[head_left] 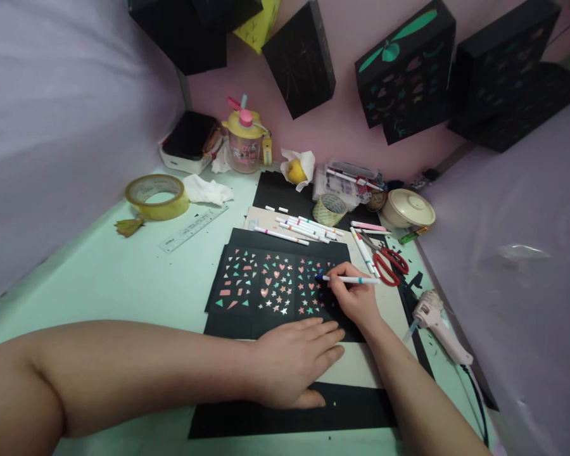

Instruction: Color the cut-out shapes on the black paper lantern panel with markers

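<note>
A black sheet (240, 324) lies on the table, its panels covered with small coloured stars, hearts and cut shapes. My left hand (299, 361) rests flat across its lower edge, palm down, fingers spread, holding nothing. Over the right part of the sheet, my right hand (354, 297) grips a white marker (356, 279) between thumb and fingers. The marker's dark blue tip points left, at the shapes on the right panel. Several white markers (304, 229) lie in a pile just beyond the sheet.
Red-handled scissors (393, 266) and a pink glue gun (439, 326) lie to the right. A tape roll (156, 196) and a ruler (194, 229) are at the left. Behind stand a yellow-lidded bottle (245, 142), a clear case (344, 183) and a lidded bowl (411, 209). Black boxes (301, 60) hang above.
</note>
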`<state>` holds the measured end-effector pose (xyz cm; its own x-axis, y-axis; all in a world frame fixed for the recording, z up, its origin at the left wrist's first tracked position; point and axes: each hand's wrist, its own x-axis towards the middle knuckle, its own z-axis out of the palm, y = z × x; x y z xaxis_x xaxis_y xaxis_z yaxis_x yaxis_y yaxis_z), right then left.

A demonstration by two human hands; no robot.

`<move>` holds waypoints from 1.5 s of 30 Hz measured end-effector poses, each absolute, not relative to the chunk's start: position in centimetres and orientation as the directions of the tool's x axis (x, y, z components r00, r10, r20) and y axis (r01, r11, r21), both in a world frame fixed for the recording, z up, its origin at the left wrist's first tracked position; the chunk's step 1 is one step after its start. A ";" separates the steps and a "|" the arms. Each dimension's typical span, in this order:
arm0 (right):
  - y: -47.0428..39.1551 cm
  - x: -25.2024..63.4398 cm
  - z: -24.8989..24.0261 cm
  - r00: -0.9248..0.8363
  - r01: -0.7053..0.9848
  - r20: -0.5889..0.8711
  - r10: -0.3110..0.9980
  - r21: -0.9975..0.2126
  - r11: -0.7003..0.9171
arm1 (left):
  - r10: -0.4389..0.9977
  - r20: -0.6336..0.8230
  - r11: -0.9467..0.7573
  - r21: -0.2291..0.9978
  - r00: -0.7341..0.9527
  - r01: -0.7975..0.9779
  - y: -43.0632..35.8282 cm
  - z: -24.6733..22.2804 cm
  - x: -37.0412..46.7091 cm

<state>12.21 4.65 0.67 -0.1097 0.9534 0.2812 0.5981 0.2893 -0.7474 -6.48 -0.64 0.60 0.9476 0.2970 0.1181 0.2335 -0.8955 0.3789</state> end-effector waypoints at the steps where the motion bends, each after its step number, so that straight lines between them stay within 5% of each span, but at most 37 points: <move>1: 4.6 12.2 0.7 -0.111 0.599 0.281 0.953 -0.746 0.289 | 0.298 0.119 -0.895 0.380 0.947 0.234 -0.6 0.6 -6.5; 45: 4.7 12.1 0.7 -0.083 0.584 0.278 0.957 -0.765 0.273 | 0.293 0.136 -0.910 0.344 0.946 0.233 -0.7 0.5 -6.5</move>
